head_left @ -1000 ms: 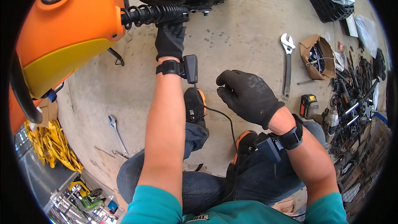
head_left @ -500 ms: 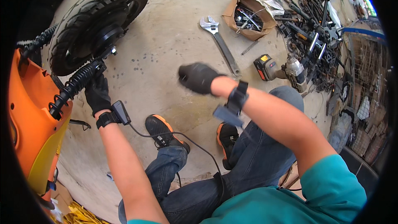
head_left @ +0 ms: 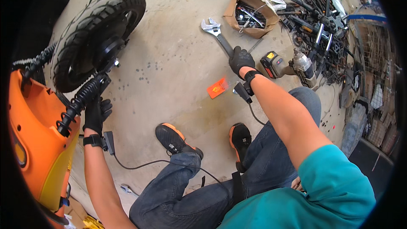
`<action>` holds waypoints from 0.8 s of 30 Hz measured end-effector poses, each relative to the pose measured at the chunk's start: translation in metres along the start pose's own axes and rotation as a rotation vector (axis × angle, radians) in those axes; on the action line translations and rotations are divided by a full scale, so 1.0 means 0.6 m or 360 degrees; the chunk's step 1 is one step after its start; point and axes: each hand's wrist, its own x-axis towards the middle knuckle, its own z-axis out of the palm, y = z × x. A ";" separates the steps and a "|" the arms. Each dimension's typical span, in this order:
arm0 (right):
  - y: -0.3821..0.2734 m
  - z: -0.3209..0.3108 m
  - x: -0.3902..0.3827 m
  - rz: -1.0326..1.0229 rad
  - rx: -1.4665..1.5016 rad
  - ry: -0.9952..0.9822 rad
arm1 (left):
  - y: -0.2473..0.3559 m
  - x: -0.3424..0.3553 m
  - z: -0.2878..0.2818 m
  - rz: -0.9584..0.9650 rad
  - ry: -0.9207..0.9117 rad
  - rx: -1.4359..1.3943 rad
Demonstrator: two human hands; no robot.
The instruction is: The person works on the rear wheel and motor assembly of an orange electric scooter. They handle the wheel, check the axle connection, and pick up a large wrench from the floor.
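Observation:
My right hand (head_left: 242, 60), in a black glove, is closed round the lower handle of an adjustable wrench (head_left: 222, 42) lying on the concrete floor. The wrench's bright jaws point away from me. At the left, my gloved left hand (head_left: 96, 112) is against the lower end of a black coil-spring shock absorber (head_left: 82, 99). Its upper fingers go behind the shock and the others curl out to the right. The shock runs from an orange body panel (head_left: 40, 131) toward the axle of a black-tyred wheel (head_left: 99, 42).
An orange packet (head_left: 218, 88) lies between my hands. Right of the wrench are a cordless impact wrench (head_left: 292, 68), a loose spring (head_left: 255, 45) and a paper bag (head_left: 231, 10) of small metal parts. Dark metal parts (head_left: 316, 25) are heaped at the far right.
My right hand has moved right and taken hold of the adjustable wrench's handle. The orange packet now shows where that hand was. My left hand stays at the shock absorber, with its fingers more spread.

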 end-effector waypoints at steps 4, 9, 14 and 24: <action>-0.003 -0.034 -0.002 -0.0063 0.0077 -0.0228 | 0.004 -0.005 0.003 -0.0014 -0.0045 -0.0015; -0.003 -0.112 0.042 -0.0041 0.0684 0.0762 | -0.001 -0.011 0.006 0.0033 -0.0022 0.0025; 0.013 -0.164 0.159 0.0234 0.0342 0.0432 | 0.000 -0.013 0.008 0.0024 -0.0045 -0.0009; 0.020 -0.042 0.057 0.0559 0.1046 0.0832 | -0.003 -0.012 0.007 0.0037 -0.0057 0.0035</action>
